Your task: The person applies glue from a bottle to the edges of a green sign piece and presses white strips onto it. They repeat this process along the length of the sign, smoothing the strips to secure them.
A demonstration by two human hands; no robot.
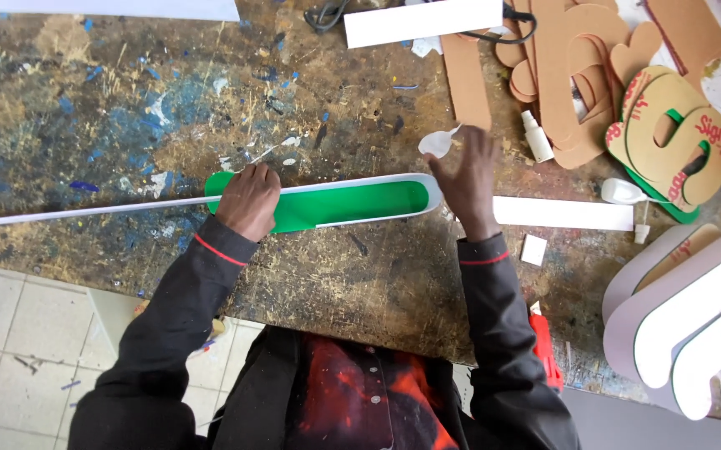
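Flanking green panel (344,204), glue bottle (535,136), cardboard cutouts (577,75)

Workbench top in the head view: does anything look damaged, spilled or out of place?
The wooden workbench top is scarred and splashed with blue and white paint. A long white strip juts past its left edge, bent round the flat green piece under the left hand. Paper scraps lie scattered.

Bright even daylight, soft shadows – slight motion blur

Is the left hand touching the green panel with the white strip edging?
Touching. The head view shows the left hand pressed flat on the green panel, covering part of it.
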